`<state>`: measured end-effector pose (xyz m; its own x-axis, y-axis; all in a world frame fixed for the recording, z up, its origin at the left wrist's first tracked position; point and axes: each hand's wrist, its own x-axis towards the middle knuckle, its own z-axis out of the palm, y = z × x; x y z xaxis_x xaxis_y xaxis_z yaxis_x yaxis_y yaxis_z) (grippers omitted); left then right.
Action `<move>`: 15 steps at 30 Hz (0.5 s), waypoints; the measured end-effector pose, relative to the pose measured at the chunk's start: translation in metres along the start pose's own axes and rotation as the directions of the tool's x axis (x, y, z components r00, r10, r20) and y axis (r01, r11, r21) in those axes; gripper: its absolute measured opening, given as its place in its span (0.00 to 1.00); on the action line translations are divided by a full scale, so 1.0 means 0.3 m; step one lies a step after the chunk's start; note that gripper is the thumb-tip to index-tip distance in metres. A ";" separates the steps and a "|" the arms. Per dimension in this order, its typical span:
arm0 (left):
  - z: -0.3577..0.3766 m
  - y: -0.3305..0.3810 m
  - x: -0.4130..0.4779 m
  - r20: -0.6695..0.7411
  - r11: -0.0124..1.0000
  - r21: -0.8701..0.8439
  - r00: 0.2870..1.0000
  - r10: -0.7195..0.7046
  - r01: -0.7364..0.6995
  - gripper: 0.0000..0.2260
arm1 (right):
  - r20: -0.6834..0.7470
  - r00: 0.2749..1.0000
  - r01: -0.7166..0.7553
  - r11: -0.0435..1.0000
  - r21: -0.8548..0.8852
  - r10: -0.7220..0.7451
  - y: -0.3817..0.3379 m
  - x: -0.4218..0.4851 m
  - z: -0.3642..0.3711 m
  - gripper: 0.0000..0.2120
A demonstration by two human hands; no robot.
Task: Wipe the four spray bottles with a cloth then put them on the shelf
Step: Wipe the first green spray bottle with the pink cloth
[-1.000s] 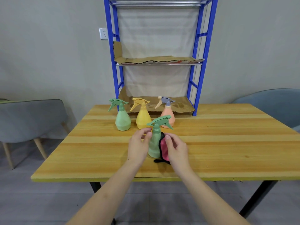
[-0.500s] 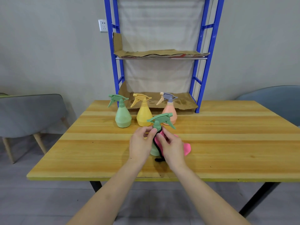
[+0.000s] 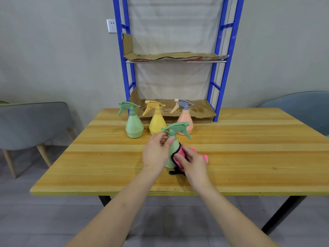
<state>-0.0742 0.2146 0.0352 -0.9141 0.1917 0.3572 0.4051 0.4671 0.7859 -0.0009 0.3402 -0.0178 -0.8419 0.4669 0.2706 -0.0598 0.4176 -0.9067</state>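
A green spray bottle point(image 3: 173, 139) stands on the wooden table point(image 3: 249, 157) near its middle. My left hand point(image 3: 155, 154) grips the bottle's neck from the left. My right hand point(image 3: 192, 163) holds a pink cloth with a black edge point(image 3: 179, 155) against the bottle's right side. Behind stand three more spray bottles in a row: a green one point(image 3: 134, 125), a yellow one point(image 3: 157, 121) and a peach one with a grey trigger point(image 3: 186, 120). The blue shelf point(image 3: 218, 68) rises at the table's far edge, its boards lined with cardboard.
A grey chair point(image 3: 33, 125) stands left of the table and a blue-grey chair point(image 3: 302, 111) at the right. A wall socket point(image 3: 111, 25) sits left of the shelf. The table's near edge point(image 3: 160, 193) lies just under my forearms.
My right hand has slid the pink cloth down from the bottle's neck to its body. My left hand keeps its hold on the neck. The camera has tilted slightly.
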 end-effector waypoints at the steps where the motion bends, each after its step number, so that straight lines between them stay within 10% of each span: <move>1: 0.000 0.002 -0.001 0.000 1.000 0.002 1.000 0.003 -0.003 0.15 | -0.011 1.000 0.012 1.000 -0.004 -0.012 -0.008 -0.001 0.008 0.21; 15: 0.004 -0.008 0.010 0.045 0.995 0.087 0.998 0.036 -0.040 0.16 | 0.177 0.981 0.131 0.949 -0.288 -0.082 0.008 0.036 -0.059 0.20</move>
<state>-0.0779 0.2152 0.0336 -0.8987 0.2469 0.3624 0.4383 0.5325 0.7241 -0.0005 0.3600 -0.0113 -0.9158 0.2854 0.2825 -0.0131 0.6819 -0.7313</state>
